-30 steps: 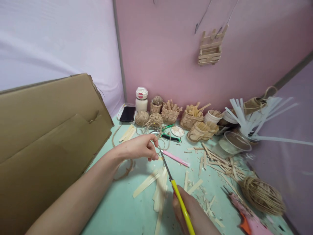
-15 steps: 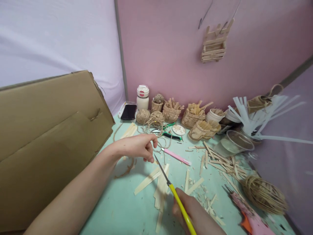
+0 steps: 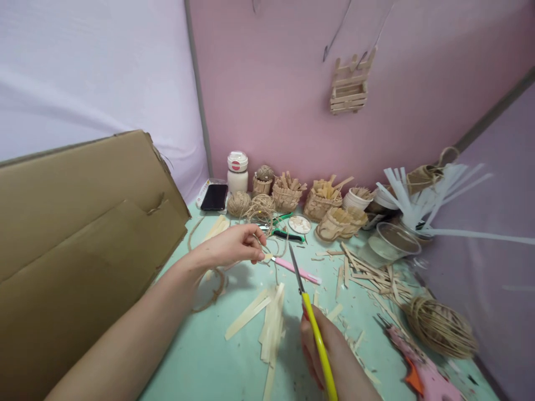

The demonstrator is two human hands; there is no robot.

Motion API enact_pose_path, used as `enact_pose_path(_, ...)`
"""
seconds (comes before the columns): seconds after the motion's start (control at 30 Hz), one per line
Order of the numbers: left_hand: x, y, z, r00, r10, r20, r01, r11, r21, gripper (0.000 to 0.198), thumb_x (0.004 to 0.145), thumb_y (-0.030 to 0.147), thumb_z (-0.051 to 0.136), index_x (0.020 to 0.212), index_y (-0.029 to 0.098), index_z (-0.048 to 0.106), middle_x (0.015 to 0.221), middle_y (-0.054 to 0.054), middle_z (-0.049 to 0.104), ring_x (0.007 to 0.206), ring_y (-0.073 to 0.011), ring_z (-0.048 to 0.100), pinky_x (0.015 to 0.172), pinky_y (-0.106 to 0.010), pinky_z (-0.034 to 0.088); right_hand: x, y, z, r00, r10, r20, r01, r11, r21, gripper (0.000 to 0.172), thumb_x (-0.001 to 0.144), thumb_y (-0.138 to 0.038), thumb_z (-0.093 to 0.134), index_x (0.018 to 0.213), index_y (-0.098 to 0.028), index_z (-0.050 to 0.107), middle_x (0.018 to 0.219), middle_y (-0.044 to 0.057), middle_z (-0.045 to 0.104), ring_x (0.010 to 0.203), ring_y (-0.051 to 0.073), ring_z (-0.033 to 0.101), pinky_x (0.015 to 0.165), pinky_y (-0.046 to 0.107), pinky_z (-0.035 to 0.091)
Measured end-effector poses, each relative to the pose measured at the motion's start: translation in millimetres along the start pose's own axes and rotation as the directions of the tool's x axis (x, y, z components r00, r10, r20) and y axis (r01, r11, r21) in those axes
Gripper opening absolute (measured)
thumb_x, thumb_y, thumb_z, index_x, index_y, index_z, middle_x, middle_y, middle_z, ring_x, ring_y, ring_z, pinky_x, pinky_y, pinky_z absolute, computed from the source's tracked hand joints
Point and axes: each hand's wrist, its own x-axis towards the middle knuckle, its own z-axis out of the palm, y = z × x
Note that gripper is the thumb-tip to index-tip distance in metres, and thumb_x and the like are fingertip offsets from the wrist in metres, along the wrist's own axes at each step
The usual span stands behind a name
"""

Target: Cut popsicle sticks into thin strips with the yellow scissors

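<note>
The left hand (image 3: 232, 246) has its thumb and fingers pressed together on a thin brown jute strand (image 3: 276, 273), which hangs down from the pinch toward the mint-green table (image 3: 200, 356). The right hand (image 3: 334, 362) is closed around the yellow-handled metal scissors (image 3: 310, 318). Their blades lie together and point up and away from this grip, and the tip is just beside the left fingertips, to their right, not touching them. A slim pink plastic cutter (image 3: 297, 270) lies on the table just behind the blades. Left of the right hand's grip lies a loose pile of flat pale wooden strips (image 3: 271, 326). A big ball of jute twine (image 3: 438, 327) sits well apart on its right.
</note>
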Motion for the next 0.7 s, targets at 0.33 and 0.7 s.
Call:
enact_pose_path(0.33,5,-3,2.9,0.985,-0.013,-0.170,-0.005,0.994,-0.107,0.024,0.071,0.029,0.065,0.090,0.017,0.054,0.076,0.000,0.064,0.072,-0.0124,0.061,0.068,-0.025,0.044,7,5,6,0.996,-0.085,-0.025,0.088,0.992,0.095,0.045,0.081,-0.067,0.045,0.074,-0.023,0.044,0.050,-0.007,0.038,0.043,0.010,0.034,0.041,0.020,0.030)
enact_pose_path(0.7,-2,-41,-62.2,0.620,-0.019,-0.785,0.064,0.998,0.027,0.028,0.062,0.032,0.067,0.083,0.017,0.056,0.071,0.000,0.063,0.064,-0.0139,0.059,0.061,-0.025,0.045,10,14,11,0.992,-0.111,-0.064,0.120,0.982,0.144,0.041,0.080,-0.061,0.051,0.071,-0.023,0.042,0.055,-0.006,0.040,0.047,0.010,0.036,0.040,0.019,0.031)
